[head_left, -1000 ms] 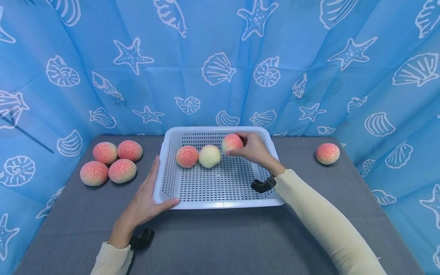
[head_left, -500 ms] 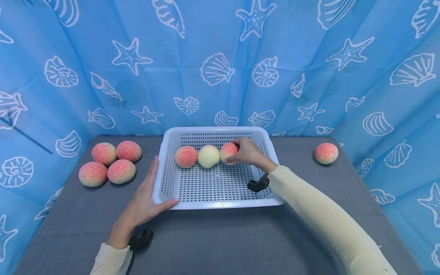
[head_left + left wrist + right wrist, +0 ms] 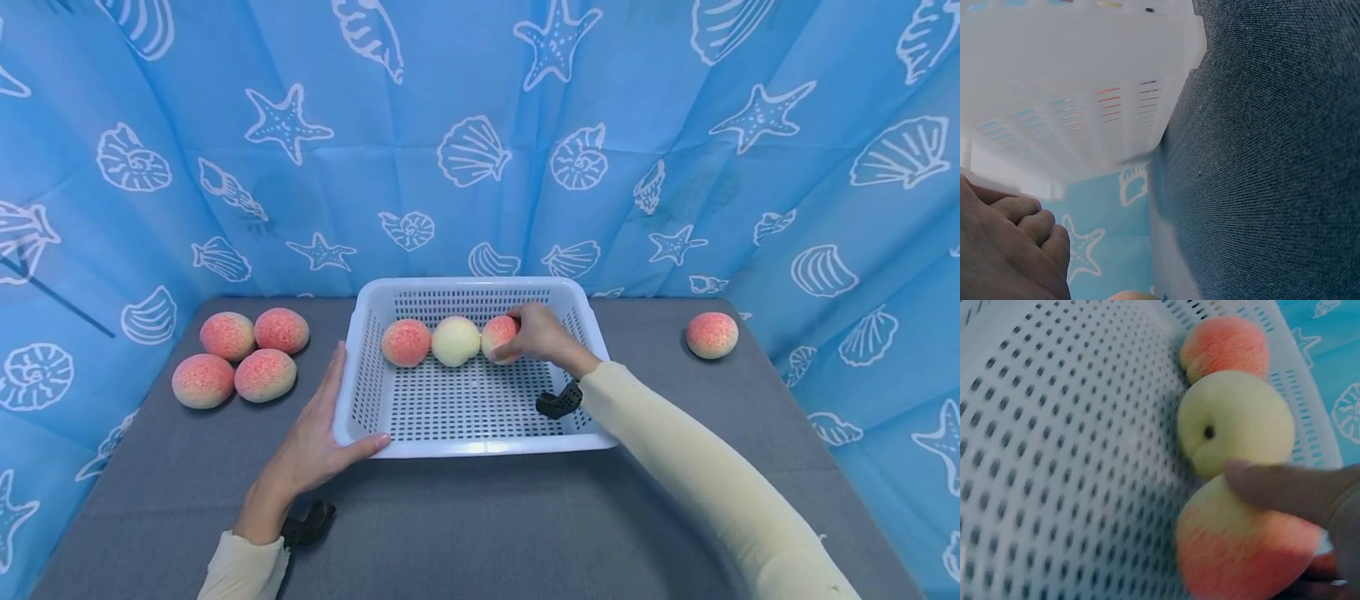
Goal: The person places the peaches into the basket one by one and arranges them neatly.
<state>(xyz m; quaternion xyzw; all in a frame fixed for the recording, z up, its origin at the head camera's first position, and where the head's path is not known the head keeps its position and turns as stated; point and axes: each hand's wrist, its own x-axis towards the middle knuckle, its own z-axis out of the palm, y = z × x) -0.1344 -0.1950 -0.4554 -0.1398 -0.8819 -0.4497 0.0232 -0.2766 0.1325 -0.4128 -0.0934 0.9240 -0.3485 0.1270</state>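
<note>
My right hand (image 3: pixel 542 333) grips a red-and-cream peach (image 3: pixel 498 337) inside the white perforated basket (image 3: pixel 487 447), thumb on the near side. In the right wrist view this peach (image 3: pixel 1241 544) sits right against a pale yellow peach (image 3: pixel 1235 422), and a red peach (image 3: pixel 1229 347) lies beyond that. From the head, the pale peach (image 3: pixel 456 341) and the red peach (image 3: pixel 407 342) form a row with the held one along the back of the basket. My left hand (image 3: pixel 311 446) rests on the basket's left side, fingers along the outer wall and thumb on the front rim.
Several peaches (image 3: pixel 266 374) cluster on the grey cloth to the left of the basket. One more peach (image 3: pixel 712 335) lies far to the right. A blue curtain (image 3: pixel 480 150) with white sea shapes hangs right behind the table.
My right hand has lowered the peach into the basket and moved it slightly left, up beside the pale peach. The left hand has stayed at the basket's side.
</note>
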